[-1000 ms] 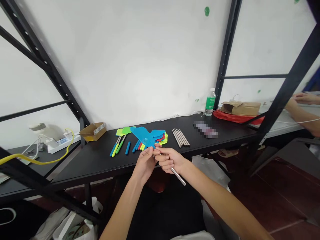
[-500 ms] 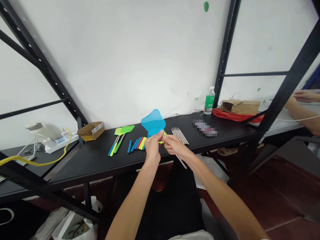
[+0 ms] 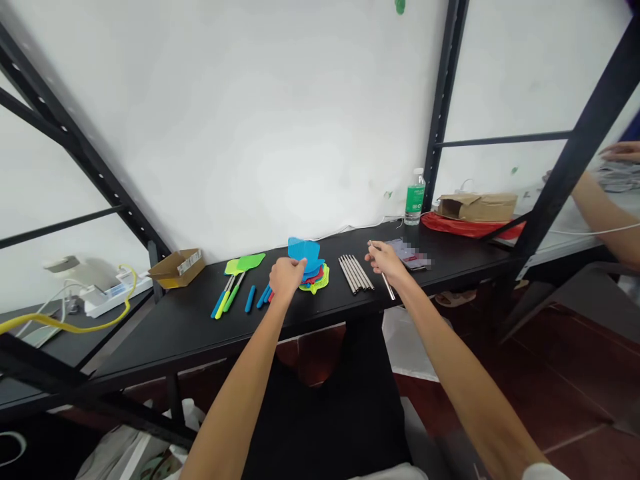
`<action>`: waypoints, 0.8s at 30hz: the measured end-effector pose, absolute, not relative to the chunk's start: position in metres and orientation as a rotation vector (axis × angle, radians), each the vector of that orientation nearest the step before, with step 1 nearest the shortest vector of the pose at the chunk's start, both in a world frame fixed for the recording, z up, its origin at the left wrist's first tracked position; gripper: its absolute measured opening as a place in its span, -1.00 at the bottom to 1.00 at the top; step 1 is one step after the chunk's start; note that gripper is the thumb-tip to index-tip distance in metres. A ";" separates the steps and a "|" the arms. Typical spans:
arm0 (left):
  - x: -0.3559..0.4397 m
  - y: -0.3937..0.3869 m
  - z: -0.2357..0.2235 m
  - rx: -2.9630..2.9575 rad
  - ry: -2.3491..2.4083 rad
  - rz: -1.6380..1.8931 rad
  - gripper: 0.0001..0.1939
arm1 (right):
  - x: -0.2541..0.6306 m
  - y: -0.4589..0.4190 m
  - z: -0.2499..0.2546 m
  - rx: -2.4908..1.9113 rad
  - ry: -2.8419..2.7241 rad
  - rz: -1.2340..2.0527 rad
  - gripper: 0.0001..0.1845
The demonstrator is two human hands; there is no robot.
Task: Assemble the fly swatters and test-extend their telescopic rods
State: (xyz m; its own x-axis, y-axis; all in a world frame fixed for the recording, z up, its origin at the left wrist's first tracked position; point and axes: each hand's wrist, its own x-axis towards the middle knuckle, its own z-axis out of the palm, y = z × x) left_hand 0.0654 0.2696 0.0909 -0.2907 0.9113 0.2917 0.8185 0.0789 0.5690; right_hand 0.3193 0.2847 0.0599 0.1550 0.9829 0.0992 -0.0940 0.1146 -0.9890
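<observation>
My left hand (image 3: 289,275) is closed at the edge of a blue mesh fly swatter head (image 3: 302,248), pinching it by its lower end over a pile of other heads. In that pile, blue and red heads lie on a yellow-green head (image 3: 320,279). Out to the right, my right hand (image 3: 385,259) grips a thin metal rod (image 3: 389,288), which slants down toward the table's front edge. Between the hands lies a row of several metal rods (image 3: 356,273). Coloured handle grips (image 3: 251,299) lie left of my left hand, which partly hides them.
Green and yellow fly swatters (image 3: 243,270) lie at the left, by an open cardboard box (image 3: 177,268). A blurred-out item (image 3: 410,253) and a water bottle (image 3: 415,198) are at the right. Black shelf posts (image 3: 443,100) frame the black table (image 3: 165,340). Another person's arm (image 3: 603,207) shows far right.
My hands have moved apart: the left one went left with the blue head, which now tilts differently, and the right one went right with the metal rod. The view shifted slightly.
</observation>
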 end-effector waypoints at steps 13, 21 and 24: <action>0.026 0.251 0.083 2.013 2.479 0.648 -0.50 | 0.318 0.340 0.029 -1.447 -1.317 0.774 -0.60; -0.089 0.223 0.061 1.788 2.781 0.416 -0.52 | 0.312 0.348 0.025 -1.578 -1.528 0.622 -0.35; -0.092 0.228 0.059 1.756 2.792 0.288 -0.50 | 0.308 0.347 0.022 -1.573 -1.507 0.644 -0.35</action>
